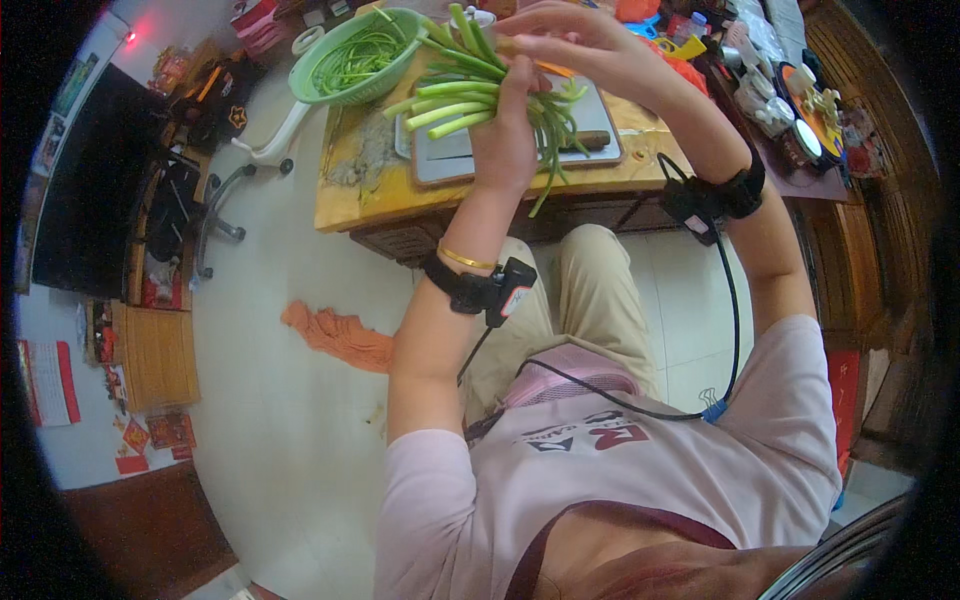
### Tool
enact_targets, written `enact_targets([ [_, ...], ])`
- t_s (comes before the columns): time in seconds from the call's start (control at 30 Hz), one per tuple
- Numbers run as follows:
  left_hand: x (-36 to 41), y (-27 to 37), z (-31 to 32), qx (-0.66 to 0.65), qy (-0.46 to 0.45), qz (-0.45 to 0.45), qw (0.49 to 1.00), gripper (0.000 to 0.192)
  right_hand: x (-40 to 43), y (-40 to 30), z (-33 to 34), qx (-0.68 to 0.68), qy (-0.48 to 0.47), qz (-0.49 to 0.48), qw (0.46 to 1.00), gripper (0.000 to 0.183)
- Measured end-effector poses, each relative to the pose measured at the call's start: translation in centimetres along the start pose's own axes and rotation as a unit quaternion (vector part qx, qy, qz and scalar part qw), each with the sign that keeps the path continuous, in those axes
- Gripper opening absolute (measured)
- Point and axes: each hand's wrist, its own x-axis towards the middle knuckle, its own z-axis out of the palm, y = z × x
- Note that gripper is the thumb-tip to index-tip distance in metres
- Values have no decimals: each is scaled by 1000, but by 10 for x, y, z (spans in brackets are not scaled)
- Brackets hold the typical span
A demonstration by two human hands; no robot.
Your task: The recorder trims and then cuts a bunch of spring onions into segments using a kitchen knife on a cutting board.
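Observation:
My left hand [510, 112] is closed around a bunch of green stalks [454, 105], their cut pale ends pointing left and their thin ends hanging down on the right. My right hand [574, 37] is raised just beyond, its fingers reaching to the far side of the bunch; whether they grip a stalk is hidden. Below the bunch lies a white cutting board [450, 171] with a brown rim, bearing a knife [592, 140] with a dark handle. At the back left, a light green plastic colander [367, 90] holds more long green stalks.
The worn yellow wooden table [337, 202] stands before my knees. A side table at the right carries jars, plastic bags and a round tray [814, 124]. An orange cloth [337, 337] lies on the tiled floor, and a wheeled chair base [217, 217] stands at left. Cables run from my wrist straps.

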Motion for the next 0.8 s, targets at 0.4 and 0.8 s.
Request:
enact_targets([
  [0.4, 8, -2, -21, 474, -124, 224, 843, 45, 9, -37, 10, -280, -108, -49, 953, 37],
  [0.8, 14, 28, -6, -178, 58, 38, 982, 16, -45, -26, -9, -244, 5, 22, 970, 29],
])
